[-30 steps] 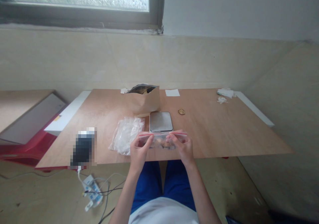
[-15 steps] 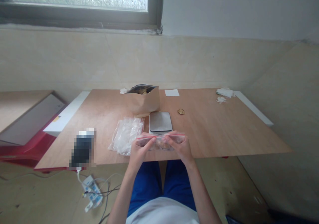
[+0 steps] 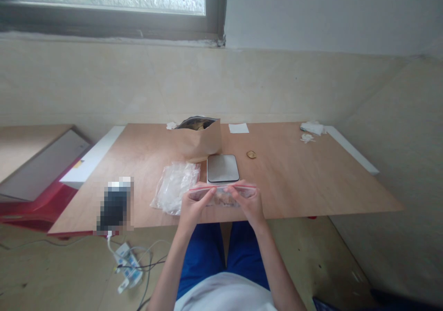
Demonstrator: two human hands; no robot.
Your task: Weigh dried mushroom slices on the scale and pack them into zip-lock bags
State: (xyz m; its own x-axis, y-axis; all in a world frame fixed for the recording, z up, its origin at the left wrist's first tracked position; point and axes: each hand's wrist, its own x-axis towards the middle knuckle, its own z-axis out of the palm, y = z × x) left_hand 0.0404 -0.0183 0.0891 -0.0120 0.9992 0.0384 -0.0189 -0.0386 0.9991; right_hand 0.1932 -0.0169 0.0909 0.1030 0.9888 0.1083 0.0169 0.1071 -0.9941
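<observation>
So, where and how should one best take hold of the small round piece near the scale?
I would pinch the small round piece by its rim with the right hand, coming from above and the right. It looks thin and lies flat on the table, so the rim seems surest; the scale sits to its left, while its right side is open.

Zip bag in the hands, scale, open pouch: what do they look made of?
Zip bag: thin clear plastic, judging by its see-through body. Scale: top probably metal, given its grey, soft sheen. Open pouch: matte brown, likely kraft paper; greyish inside hints at foil lining.
</observation>
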